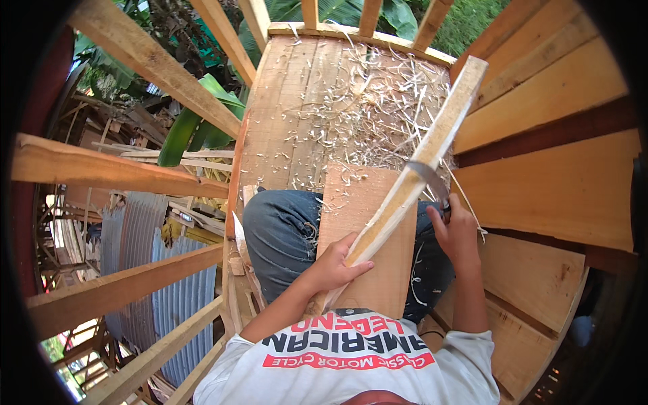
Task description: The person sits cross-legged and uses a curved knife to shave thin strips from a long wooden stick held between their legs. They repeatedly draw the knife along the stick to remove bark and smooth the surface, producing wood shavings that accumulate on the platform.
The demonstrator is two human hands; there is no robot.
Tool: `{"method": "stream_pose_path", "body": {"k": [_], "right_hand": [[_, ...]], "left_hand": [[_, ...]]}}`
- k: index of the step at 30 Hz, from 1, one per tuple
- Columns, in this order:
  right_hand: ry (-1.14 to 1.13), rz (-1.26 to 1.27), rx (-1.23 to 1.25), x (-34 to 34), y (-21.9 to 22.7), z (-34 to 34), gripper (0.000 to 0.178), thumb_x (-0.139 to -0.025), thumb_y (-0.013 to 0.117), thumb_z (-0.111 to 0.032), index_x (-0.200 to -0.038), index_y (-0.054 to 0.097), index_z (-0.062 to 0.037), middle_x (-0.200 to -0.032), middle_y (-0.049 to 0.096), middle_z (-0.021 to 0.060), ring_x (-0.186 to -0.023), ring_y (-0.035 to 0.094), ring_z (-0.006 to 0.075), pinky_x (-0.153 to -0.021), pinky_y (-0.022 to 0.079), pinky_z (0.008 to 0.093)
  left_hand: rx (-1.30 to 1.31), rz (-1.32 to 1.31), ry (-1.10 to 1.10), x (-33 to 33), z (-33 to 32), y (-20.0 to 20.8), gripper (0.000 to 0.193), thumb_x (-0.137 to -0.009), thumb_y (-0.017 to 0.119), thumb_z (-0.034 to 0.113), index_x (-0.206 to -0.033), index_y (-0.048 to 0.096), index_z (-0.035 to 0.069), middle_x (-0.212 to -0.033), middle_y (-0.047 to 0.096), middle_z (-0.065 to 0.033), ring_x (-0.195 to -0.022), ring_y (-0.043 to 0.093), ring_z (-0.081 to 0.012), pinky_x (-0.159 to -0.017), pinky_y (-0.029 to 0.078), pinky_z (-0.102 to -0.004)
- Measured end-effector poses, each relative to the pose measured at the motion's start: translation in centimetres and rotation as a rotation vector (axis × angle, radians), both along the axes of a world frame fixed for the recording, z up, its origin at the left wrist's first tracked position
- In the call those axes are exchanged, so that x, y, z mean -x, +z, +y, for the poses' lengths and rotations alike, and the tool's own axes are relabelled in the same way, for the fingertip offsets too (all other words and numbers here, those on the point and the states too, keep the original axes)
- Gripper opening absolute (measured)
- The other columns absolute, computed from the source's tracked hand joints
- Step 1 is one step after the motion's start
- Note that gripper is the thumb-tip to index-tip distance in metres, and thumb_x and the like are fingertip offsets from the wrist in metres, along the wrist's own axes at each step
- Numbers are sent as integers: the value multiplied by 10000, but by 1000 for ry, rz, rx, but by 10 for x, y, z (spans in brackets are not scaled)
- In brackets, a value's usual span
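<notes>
A long squared wooden stick (445,125) slants from my waist up to the far right, pale where its surface is shaved. Around its lower part, my left hand (332,267) is closed, thumb across the wood. My right hand (459,231) grips a knife (432,181) with a curved metal blade; its handle is mostly hidden in the fist. The blade lies across the stick, touching it about midway. Beneath the stick, a flat reddish-brown board (351,209) rests over my lap between my knees.
Curly wood shavings (378,88) litter the plank floor (270,135) ahead of me. Wooden slats (128,172) form an open railing at left and front. Wide planks (540,175) wall the right side. Corrugated metal sheets (182,304) and scrap timber lie beyond the left railing.
</notes>
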State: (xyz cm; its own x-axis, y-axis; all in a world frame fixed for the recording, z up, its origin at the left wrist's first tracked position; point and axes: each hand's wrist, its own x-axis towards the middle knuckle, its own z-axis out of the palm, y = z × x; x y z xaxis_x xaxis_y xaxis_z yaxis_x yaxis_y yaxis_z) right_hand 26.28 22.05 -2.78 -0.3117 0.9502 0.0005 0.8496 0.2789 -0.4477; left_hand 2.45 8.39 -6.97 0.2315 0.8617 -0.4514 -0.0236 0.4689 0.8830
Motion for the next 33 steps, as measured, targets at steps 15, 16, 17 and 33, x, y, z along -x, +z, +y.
{"method": "stream_pose_path", "body": {"k": [15, 16, 17, 33], "right_hand": [[-44, 352, -277, -41, -50, 46, 266, -1024, 473, -211, -918, 500, 31, -640, 439, 62, -552, 415, 213, -508, 339, 387], [-52, 375, -392, -40, -48, 44, 261, -1026, 475, -208, -911, 498, 25, -631, 411, 32, -544, 388, 172, -490, 321, 365], [-117, 424, -266, -42, -45, 41, 253, -1026, 481, -214, -912, 500, 11, -628, 403, 13, -537, 370, 142, -482, 304, 334], [-12, 157, -18, -22, 23, 19, 259, -955, 585, -241, -879, 505, -7, -686, 555, 232, -648, 568, 436, -563, 434, 457]], "left_hand": [[-394, -39, 36, 4, -11, -17, 596, -855, 695, 299, -1299, 478, -33, -1115, 641, -221, -1022, 629, -281, -902, 473, -371], [-388, -37, 27, 5, -14, -15, 597, -855, 695, 297, -1303, 478, -32, -1118, 641, -218, -1026, 628, -275, -903, 472, -369], [-385, -42, 16, 4, -14, -12, 598, -855, 695, 295, -1307, 477, -30, -1120, 642, -215, -1029, 628, -269, -904, 471, -366], [-269, -150, 61, 3, 1, -11, 550, -845, 721, 139, -1320, 492, -16, -1042, 646, -86, -934, 569, -111, -816, 465, -266]]}}
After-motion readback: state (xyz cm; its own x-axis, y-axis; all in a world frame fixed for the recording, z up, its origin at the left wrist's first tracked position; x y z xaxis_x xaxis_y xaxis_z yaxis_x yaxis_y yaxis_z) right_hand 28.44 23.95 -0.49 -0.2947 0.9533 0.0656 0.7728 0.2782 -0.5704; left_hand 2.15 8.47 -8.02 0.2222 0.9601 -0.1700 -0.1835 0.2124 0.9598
